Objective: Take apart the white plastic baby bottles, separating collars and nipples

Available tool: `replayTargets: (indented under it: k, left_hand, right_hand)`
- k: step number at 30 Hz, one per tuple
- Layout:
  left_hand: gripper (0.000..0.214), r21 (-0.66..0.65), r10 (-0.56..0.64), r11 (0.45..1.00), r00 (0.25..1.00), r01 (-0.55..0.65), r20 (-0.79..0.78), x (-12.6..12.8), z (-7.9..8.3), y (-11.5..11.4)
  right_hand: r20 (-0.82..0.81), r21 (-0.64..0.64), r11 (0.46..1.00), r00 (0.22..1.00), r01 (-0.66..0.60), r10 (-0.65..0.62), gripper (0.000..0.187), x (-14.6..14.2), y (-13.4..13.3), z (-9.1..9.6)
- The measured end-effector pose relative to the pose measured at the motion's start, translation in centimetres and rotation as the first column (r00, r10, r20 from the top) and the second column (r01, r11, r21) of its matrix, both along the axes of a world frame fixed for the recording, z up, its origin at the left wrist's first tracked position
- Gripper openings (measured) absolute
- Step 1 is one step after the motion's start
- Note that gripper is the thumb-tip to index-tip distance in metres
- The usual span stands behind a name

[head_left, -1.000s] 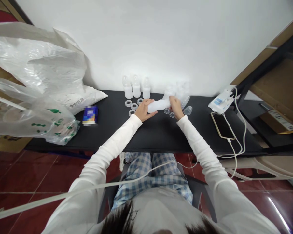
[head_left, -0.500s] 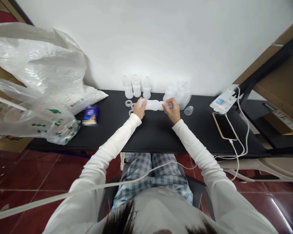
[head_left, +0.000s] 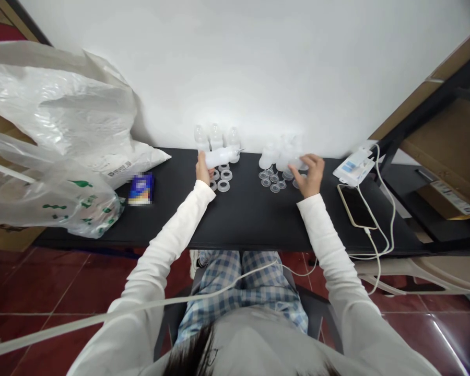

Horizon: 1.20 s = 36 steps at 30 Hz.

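Note:
My left hand [head_left: 204,169] is wrapped round a white translucent baby bottle [head_left: 220,156], which lies sideways above the table with a thin tip pointing right. Three bottles with clear domed caps [head_left: 215,134] stand behind it against the wall. Below the held bottle are several pale rings [head_left: 223,185]. On the right, my right hand [head_left: 309,175] has its thumb and fingers apart, over clear domed caps partly hidden by it. Several small clear teats or discs [head_left: 274,178] lie left of that hand, in front of a group of white bottles [head_left: 267,156].
A large white plastic bag [head_left: 62,104] and a clear bag with green print [head_left: 82,203] fill the left. Near them lies a blurred blue packet [head_left: 141,189]. A phone [head_left: 356,206] with a white cable and a power strip [head_left: 354,164] lie at the right.
My right hand has let go of the bottle end and moved right to the domed caps. My left hand has moved left with the bottle, uncovering the rings and small clear pieces.

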<state>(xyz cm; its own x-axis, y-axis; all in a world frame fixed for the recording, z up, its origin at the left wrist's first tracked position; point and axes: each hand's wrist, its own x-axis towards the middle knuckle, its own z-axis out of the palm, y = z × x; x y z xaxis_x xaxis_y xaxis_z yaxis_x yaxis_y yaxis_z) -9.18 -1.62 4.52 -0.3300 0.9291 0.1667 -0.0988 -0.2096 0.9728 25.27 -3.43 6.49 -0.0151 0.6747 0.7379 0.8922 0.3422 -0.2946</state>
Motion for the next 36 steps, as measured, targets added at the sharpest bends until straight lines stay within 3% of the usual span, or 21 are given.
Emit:
replayTargets:
  k: [3, 5, 9, 12, 14, 18, 20, 22, 25, 27, 32, 36]
  left_hand:
    - [0.067, -0.064, 0.044, 0.997, 0.996, -0.039, 0.077, 1.0, 0.0, -0.6]
    - [0.065, -0.055, 0.039, 0.998, 0.996, -0.035, 0.083, 1.6, 0.0, -0.9]
    - [0.065, -0.038, 0.004, 0.999, 0.996, -0.001, 0.084, 2.2, -0.2, -1.0]
    - [0.066, -0.038, -0.036, 0.999, 0.998, 0.038, 0.054, 2.2, -0.5, -1.0]
    - [0.067, -0.039, -0.053, 0.998, 0.998, 0.054, 0.034, 2.3, -0.7, -1.0]
    - [0.071, -0.014, -0.060, 0.998, 0.998, 0.060, 0.007, 2.7, -0.4, -1.5]
    - [0.072, 0.004, -0.080, 0.997, 0.997, 0.080, -0.017, 3.0, -0.2, -1.9]
    - [0.072, 0.020, -0.115, 0.993, 0.992, 0.116, -0.055, 3.3, 0.0, -2.5]
    - [0.072, 0.046, -0.157, 0.986, 0.981, 0.163, -0.113, 3.7, 0.1, -3.1]
    - [0.073, 0.058, -0.163, 0.984, 0.979, 0.171, -0.122, 3.8, 0.1, -3.3]
    - [0.067, 0.081, -0.126, 0.988, 0.986, 0.135, -0.105, 3.6, 0.1, -3.3]
    - [0.056, 0.072, -0.090, 0.991, 0.966, 0.111, -0.241, 3.4, 0.1, -3.4]
  right_hand:
    - [-0.037, 0.044, 0.989, 0.990, 0.140, -0.138, 0.045, 2.2, -0.1, 0.4]
    - [-0.028, 0.008, 0.983, 0.982, 0.186, -0.186, 0.046, 3.3, -0.3, -0.1]
    - [0.075, -0.220, 0.941, 0.966, 0.257, -0.246, 0.068, 4.0, -0.6, -3.0]
    - [0.193, -0.364, 0.900, 0.965, 0.240, -0.179, 0.069, 3.4, -0.9, -4.8]
    - [0.202, -0.359, 0.897, 0.960, 0.259, -0.196, 0.073, 2.8, -1.2, -4.8]
    - [0.070, -0.169, 0.941, 0.956, 0.294, -0.286, 0.069, 1.1, -2.5, -2.3]
    - [0.049, -0.100, 0.979, 0.983, 0.180, -0.176, 0.056, -0.5, -3.2, -1.0]
    - [0.118, -0.123, 0.992, 0.992, -0.029, 0.044, 0.045, -2.6, -3.5, -0.2]
    - [0.189, -0.212, 0.927, 0.917, -0.310, 0.350, 0.036, -5.8, -3.2, -0.1]
    - [0.137, -0.243, 0.874, 0.877, -0.421, 0.460, 0.032, -7.3, -2.7, -0.4]
    - [-0.048, -0.257, 0.807, 0.841, -0.532, 0.539, 0.033, -8.6, -1.9, -0.1]
    - [-0.183, -0.273, 0.787, 0.833, -0.554, 0.523, 0.041, -8.7, -1.7, 0.8]
